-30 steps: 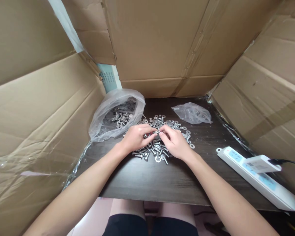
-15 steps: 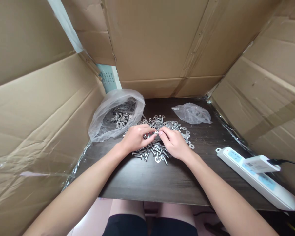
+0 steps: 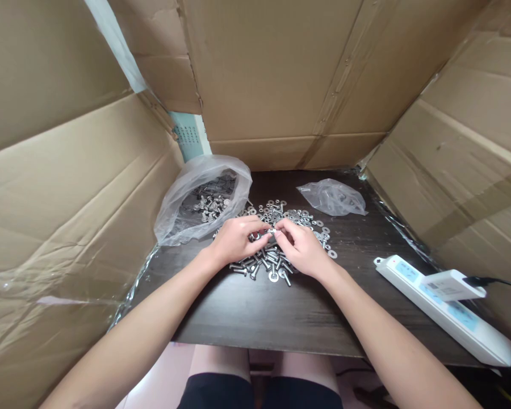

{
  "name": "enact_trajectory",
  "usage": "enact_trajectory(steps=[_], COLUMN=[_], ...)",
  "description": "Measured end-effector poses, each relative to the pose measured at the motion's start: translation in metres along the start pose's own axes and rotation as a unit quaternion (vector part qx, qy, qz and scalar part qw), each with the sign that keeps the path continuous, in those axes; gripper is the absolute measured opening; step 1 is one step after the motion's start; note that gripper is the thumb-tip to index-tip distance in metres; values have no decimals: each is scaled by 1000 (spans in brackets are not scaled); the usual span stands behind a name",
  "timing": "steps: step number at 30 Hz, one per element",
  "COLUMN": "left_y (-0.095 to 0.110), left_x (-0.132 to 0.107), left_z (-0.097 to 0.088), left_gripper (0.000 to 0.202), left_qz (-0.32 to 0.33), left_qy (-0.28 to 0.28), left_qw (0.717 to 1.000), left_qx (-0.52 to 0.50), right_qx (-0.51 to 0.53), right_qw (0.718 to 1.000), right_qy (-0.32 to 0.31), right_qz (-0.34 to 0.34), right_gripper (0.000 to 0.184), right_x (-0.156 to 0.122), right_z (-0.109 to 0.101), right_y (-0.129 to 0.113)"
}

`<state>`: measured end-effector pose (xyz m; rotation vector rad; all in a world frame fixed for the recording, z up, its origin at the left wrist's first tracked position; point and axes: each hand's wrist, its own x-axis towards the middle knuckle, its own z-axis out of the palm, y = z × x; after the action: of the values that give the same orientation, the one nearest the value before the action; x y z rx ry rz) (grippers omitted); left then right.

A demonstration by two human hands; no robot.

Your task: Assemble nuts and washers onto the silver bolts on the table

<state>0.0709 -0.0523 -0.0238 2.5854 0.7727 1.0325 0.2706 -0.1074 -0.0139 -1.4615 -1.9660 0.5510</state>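
Above a loose pile of metal bolts, nuts and washers point(image 3: 262, 262), my two hands meet fingertip to fingertip. My left hand point(image 3: 241, 237) pinches a small silvery bolt point(image 3: 272, 230) from the left, thumb below and fingers above. From the right, my right hand point(image 3: 298, 244) has thumb and fingertips closed on the same bolt's other end. Whether a nut or washer sits on it is too small to tell. Bolts lie mostly at the near side of the pile, while flat washers point(image 3: 332, 254) and nuts spread toward the back and right.
An open clear plastic bag point(image 3: 168, 218) holding bolt pieces stands left of the pile. A smaller plastic bag point(image 3: 334, 197) lies at the back right. A white power strip point(image 3: 477, 335) with a plugged-in adapter point(image 3: 455, 286) is at right. Cardboard walls point(image 3: 281, 74) surround the dark table point(image 3: 255, 318).
My right fingertips have shifted slightly on the bolt, showing a little more of it. My left hand, the pile and the bags stay in place.
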Motion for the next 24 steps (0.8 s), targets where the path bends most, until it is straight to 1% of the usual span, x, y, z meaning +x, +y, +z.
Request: enact_trajectory(steps=[13,15,20,24], left_y=[2,2,3,3], left_x=[0,0,0,0], left_z=[-1,-1,-1,-1], left_gripper=[17,17,18,19], left_qz=[6,7,7,5], left_qy=[5,7,7,2], left_qw=[1000,1000,1000,1000], left_qx=[-2,-3,5,4], right_qx=[-6,0,10,9], right_qw=[1000,1000,1000,1000], right_qy=[-5,-2,-4,-3], right_qz=[-3,2,7,3], right_gripper=[32,30,18,18], right_x=[1,1,0,1], right_z=[0,0,-3,-2], right_y=[1,1,-1,-1])
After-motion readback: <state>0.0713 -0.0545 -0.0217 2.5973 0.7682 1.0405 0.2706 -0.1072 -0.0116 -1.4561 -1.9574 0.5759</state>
